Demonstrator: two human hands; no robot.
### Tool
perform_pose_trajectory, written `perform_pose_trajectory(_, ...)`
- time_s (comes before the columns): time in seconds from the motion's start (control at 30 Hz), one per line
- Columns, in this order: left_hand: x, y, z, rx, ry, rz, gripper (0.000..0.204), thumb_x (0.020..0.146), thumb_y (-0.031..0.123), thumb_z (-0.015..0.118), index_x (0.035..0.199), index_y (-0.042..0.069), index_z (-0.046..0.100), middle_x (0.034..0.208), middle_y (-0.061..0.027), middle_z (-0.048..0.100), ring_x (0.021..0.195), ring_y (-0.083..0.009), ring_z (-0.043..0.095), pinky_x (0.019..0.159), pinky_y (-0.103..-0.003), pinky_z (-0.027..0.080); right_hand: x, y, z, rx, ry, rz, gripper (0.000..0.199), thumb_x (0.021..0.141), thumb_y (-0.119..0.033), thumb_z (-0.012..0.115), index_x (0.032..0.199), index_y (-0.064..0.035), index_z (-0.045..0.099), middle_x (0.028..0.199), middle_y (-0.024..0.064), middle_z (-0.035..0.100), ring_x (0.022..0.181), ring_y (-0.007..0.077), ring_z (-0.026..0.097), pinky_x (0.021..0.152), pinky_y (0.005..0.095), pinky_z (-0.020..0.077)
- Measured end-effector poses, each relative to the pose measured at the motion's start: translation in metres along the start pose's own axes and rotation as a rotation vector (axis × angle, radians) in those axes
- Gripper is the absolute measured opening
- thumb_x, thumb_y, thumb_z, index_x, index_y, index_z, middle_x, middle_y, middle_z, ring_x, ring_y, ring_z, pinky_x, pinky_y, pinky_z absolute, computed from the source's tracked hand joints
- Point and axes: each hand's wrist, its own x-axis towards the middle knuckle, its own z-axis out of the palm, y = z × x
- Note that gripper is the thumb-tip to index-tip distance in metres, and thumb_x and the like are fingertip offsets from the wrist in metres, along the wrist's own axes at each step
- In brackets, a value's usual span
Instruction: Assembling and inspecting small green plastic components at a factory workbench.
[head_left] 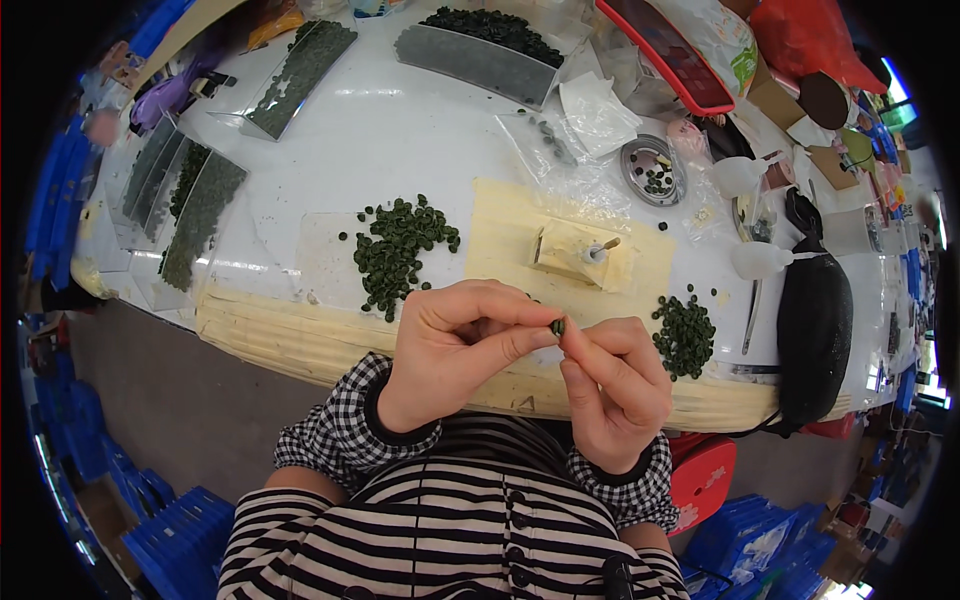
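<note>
Between thumb and index finger, my left hand [455,345] pinches a small dark green disc-like piece [556,327] with a lighter edge. Against its right side press the closed fingers of my right hand [620,390]; fingertips cover most of the piece. Just beyond the hands, a cream-coloured block [575,254] with a small upright peg rests on a pale yellow sheet [497,215]. A loose heap of similar dark green pieces [395,250] lies to the left of the sheet. Another, smaller heap of green pieces [684,335] is close to my right hand.
Clear trays [475,66] of green pieces stand at the back and left. A round metal dish [653,170] holds a few pieces. On the right are a black pouch [815,325] and white squeeze bottles [760,260]. A red-cased phone [670,52] leans at the back. Cream padding [270,335] lines the front edge.
</note>
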Motion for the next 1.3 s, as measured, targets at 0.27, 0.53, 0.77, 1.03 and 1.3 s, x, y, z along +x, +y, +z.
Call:
perform_pose_trajectory(0.27,-0.0002,-0.0002,-0.0014,0.042,-0.012,0.009,0.020,0.082,-0.005,0.069,0.100,0.001,0.072,0.085,-0.0034,0.067,0.064,-0.0010,0.048,0.055,-0.016,0.035,0.0011,0.0007,0.0013,-0.028,0.010,-0.050,0.034,0.073,0.008,0.071,0.106,-0.0007,0.070,0.082,0.0071,0.062,0.069,0.0191,0.056,0.061,0.0273,0.0446)
perform_pose_trajectory(0.53,-0.0002,0.0000,-0.0016,0.038,-0.030,0.026,0.019,0.083,-0.005,0.067,0.101,0.001,0.072,0.088,-0.0056,0.067,0.066,-0.0028,0.051,0.057,-0.017,0.038,0.0004,0.0002,0.0008,-0.039,0.007,-0.061,0.032,0.072,0.008,0.071,0.103,0.0004,0.071,0.082,0.0071,0.062,0.069,0.0193,0.057,0.060,0.0281,0.0446)
perform_pose_trajectory(0.77,0.0020,0.0032,-0.0028,0.066,-0.061,0.035,0.019,0.084,-0.005,0.067,0.101,0.002,0.072,0.089,-0.0066,0.067,0.068,-0.0036,0.053,0.058,-0.017,0.039,0.0006,-0.0005,-0.0013,-0.051,-0.017,-0.071,0.030,0.073,0.007,0.071,0.102,0.0003,0.071,0.082,0.0069,0.061,0.069,0.0197,0.057,0.061,0.0289,0.0454)
perform_pose_trajectory(1.03,0.0022,0.0024,-0.0044,0.111,-0.073,0.048,0.019,0.083,-0.005,0.068,0.100,0.002,0.072,0.088,-0.0068,0.067,0.066,-0.0026,0.052,0.056,-0.017,0.038,-0.0006,0.0007,-0.0011,-0.043,-0.016,-0.067,0.028,0.073,0.006,0.072,0.100,0.0002,0.071,0.082,0.0067,0.061,0.069,0.0201,0.057,0.061,0.0291,0.0457)
perform_pose_trajectory(1.3,0.0025,0.0011,-0.0026,0.093,-0.056,0.046,0.018,0.083,-0.004,0.068,0.099,0.003,0.072,0.088,-0.0063,0.068,0.064,-0.0020,0.051,0.055,-0.016,0.037,-0.0013,0.0010,-0.0009,-0.032,-0.023,-0.051,0.029,0.073,0.007,0.072,0.101,0.0001,0.071,0.082,0.0072,0.061,0.069,0.0206,0.057,0.061,0.0295,0.0455)
